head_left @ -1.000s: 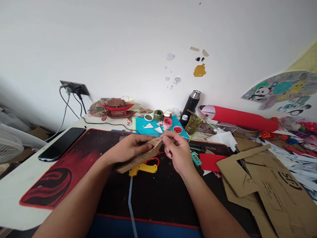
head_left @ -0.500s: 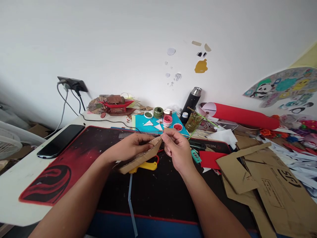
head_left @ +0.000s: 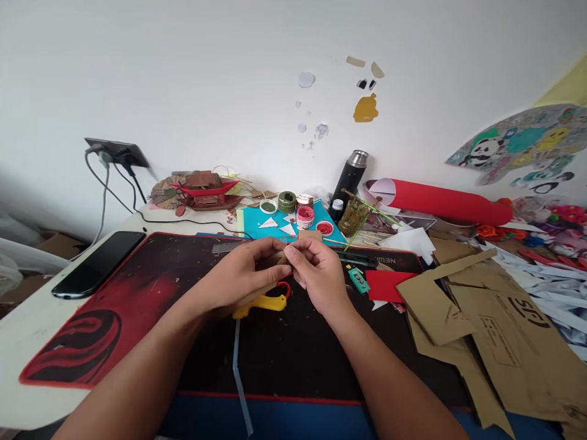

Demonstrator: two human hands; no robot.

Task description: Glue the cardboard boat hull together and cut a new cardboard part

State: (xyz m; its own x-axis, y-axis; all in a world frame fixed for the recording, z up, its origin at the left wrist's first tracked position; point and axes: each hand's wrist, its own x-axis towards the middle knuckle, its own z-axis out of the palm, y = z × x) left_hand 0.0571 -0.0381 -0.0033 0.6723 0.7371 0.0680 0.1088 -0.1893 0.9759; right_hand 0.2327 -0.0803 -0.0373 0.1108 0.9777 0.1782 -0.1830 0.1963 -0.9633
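While both hands meet, left hand [head_left: 243, 275] grip and right hand [head_left: 316, 272] grip pinching cardboard piece [head_left: 275, 258].

Brown cardboard piece [head_left: 271, 259]; yellow glue gun [head_left: 261, 302]; red-and-black swirl-patterned mat [head_left: 137, 293]; red paper roll [head_left: 447, 205]

White desk [head_left: 27, 342] carries red-black mat [head_left: 137, 293], phone [head_left: 98, 264], cardboard sheets [head_left: 495, 330], paint pots [head_left: 305, 215].
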